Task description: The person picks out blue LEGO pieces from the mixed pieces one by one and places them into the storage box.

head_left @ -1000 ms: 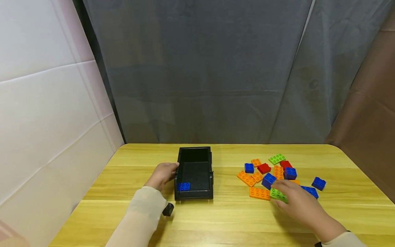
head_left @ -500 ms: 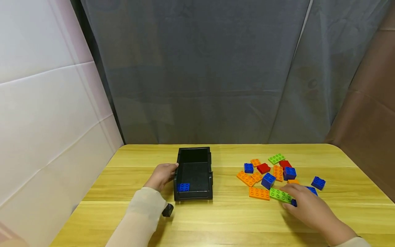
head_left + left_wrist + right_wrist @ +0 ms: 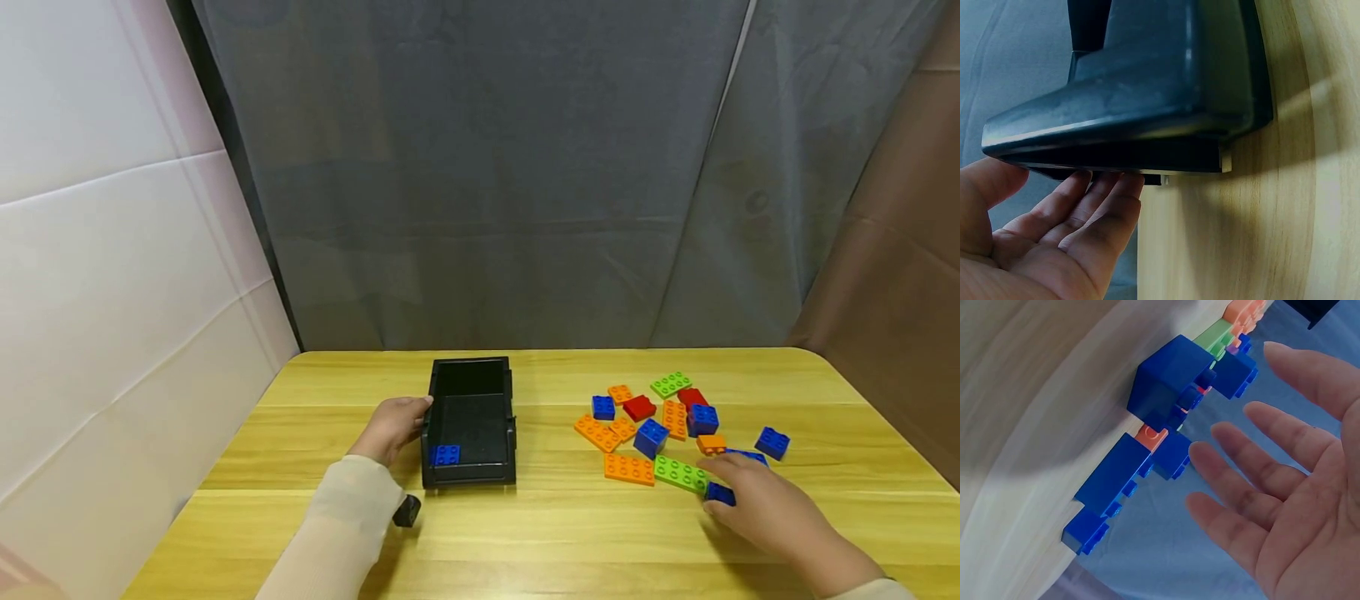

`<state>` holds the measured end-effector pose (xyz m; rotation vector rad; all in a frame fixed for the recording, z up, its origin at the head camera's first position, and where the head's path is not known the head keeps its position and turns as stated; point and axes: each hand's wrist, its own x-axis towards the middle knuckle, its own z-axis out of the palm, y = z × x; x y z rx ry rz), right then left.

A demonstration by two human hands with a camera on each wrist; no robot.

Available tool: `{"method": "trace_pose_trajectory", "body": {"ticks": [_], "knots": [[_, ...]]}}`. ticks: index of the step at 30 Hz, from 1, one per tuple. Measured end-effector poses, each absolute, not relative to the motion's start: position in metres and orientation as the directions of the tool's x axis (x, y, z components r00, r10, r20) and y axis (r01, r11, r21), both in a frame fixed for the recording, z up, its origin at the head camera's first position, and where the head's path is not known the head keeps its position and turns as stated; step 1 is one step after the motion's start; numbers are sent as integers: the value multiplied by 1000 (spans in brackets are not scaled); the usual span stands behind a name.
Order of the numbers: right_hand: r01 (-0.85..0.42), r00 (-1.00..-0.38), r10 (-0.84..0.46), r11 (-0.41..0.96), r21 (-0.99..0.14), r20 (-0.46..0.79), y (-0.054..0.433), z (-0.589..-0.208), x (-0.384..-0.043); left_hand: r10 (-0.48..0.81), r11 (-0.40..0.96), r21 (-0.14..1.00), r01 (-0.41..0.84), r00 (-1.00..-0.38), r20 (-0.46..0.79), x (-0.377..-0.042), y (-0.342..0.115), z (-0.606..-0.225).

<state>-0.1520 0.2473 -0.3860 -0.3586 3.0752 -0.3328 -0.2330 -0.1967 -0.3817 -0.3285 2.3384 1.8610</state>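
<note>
My left hand (image 3: 393, 427) holds the left side of a black open bin (image 3: 469, 482), thumb at its rim and fingers against the outer wall in the left wrist view. One blue toy brick (image 3: 446, 455) lies inside, in the near left corner. Over the right part of the brick pile, my right hand (image 3: 768, 504) hovers with its fingers spread apart. A blue block (image 3: 721, 494) shows between its thumb and forefinger; in the right wrist view the palm (image 3: 1316, 531) faces the bricks with a gap between. Beside that block lies a long green brick (image 3: 679, 474).
Orange bricks (image 3: 628, 469), red bricks (image 3: 640, 408) and more blue bricks (image 3: 651, 437) lie scattered on the wooden table (image 3: 555, 533). Farther back is another green brick (image 3: 671, 384). A grey curtain (image 3: 480, 183) hangs behind the table.
My right hand has moved right and slightly nearer, uncovering the long green brick, the blue block at its end and a small orange brick. My left hand has stayed at the bin.
</note>
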Motion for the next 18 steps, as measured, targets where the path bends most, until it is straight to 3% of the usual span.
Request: {"method": "trace_pose_trajectory", "body": {"ticks": [18], "knots": [[-151, -979, -175, 966, -211, -103, 257, -396, -158, -96, 228, 936, -268, -963, -252, -233, -196, -381]]}}
